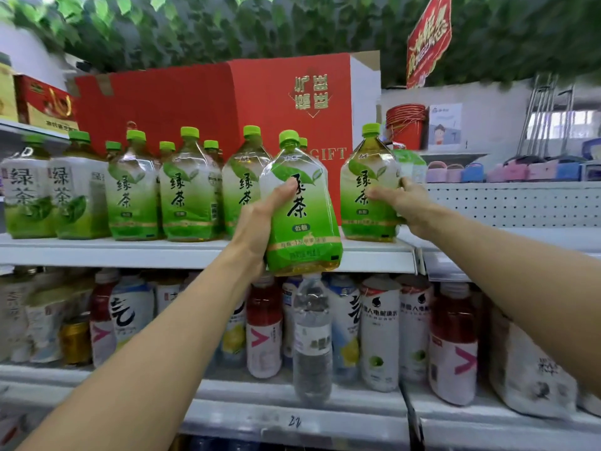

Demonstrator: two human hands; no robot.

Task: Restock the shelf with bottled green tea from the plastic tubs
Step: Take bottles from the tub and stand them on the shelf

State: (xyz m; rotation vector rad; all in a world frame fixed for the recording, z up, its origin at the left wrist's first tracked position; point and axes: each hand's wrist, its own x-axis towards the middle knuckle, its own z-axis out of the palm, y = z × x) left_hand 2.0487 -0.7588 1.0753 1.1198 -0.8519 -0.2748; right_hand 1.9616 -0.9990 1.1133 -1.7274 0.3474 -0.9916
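Bottle (300,206) gripped in left hand (260,222), hanging just off the shelf (208,252) edge, base below it. Right hand (401,198) wraps the end bottle (369,190) already standing there. Lift clear, slot into the gap between, label forward.

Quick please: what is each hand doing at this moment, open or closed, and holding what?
Left hand: closed around a green tea bottle, held in front of the shelf edge.
Right hand: gripping the rightmost green tea bottle standing on the shelf.
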